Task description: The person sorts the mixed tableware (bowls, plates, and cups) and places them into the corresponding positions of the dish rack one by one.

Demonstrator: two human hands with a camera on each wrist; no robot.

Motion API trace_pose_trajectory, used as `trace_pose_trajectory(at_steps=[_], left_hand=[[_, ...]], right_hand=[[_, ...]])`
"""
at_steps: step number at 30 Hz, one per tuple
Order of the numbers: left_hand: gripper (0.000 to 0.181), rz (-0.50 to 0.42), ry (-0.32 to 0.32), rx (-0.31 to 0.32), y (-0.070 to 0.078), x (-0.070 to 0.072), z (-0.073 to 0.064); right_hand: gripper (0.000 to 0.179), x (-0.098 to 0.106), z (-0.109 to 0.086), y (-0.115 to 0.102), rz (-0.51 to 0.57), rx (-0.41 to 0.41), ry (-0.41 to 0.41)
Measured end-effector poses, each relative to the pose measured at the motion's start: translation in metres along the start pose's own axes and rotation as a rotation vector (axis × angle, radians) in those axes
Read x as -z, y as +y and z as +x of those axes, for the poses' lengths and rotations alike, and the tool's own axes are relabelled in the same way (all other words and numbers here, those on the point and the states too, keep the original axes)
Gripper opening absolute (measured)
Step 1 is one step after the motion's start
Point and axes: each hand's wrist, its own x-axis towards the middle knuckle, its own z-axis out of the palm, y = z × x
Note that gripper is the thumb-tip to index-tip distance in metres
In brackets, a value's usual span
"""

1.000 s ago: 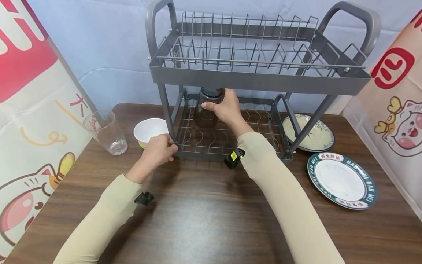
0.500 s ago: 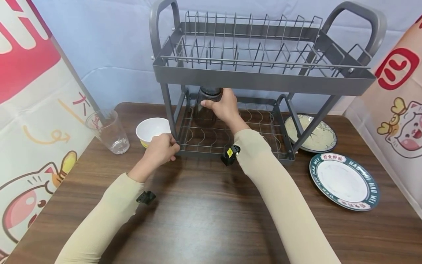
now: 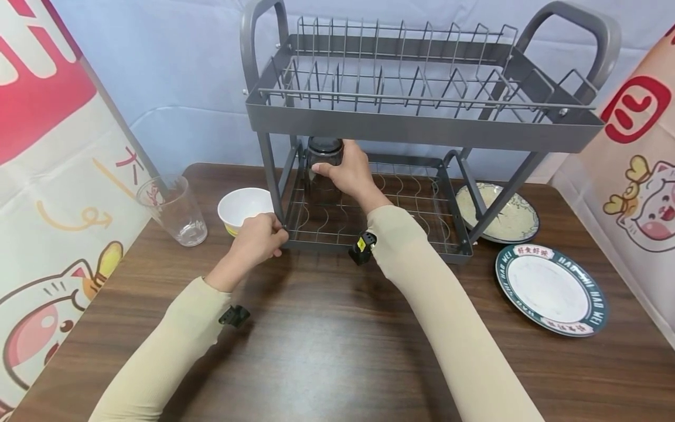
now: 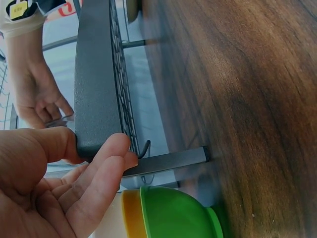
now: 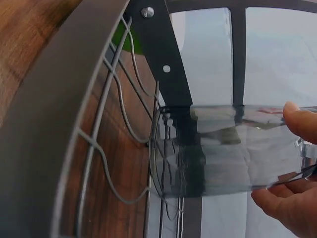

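My right hand point(image 3: 348, 173) grips a smoky, see-through glass point(image 3: 324, 155) near its upper end, thumb on one side and fingers on the other. It stands upside down in the left part of the dish rack's lower tier. In the right wrist view, the rim of the glass point(image 5: 223, 148) is right at the wavy wires. With thumb and fingers, my left hand point(image 3: 256, 239) pinches the lower front left corner of the grey two-tier dish rack point(image 3: 422, 126). The left wrist view shows that hand point(image 4: 74, 183) around the end of the rack's bar point(image 4: 99, 74).
Left of the rack are a white bowl point(image 3: 242, 205) and a tall clear tumbler point(image 3: 176, 211). On the right lie a patterned plate point(image 3: 501, 214), partly behind the rack's leg, and a green-rimmed white plate point(image 3: 548, 290). The bowl's outside point(image 4: 173, 213) is green and yellow.
My right hand and the glass have shifted left along the lower tier, toward its left end. My left hand keeps its hold on the rack corner.
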Motion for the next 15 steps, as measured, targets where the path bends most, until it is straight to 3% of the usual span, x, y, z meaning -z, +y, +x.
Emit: trace_pose_trajectory(at_steps=[9, 15], left_hand=[[0.012, -0.008, 0.001, 0.007, 0.0000, -0.0005, -0.0001], [0.013, -0.004, 0.005, -0.003, -0.0013, -0.0011, -0.0004]], right_hand=[[0.062, -0.0005, 0.0050, 0.0001, -0.062, 0.051, -0.053], [0.070, -0.0022, 0.0047, -0.0032, -0.098, 0.020, -0.098]])
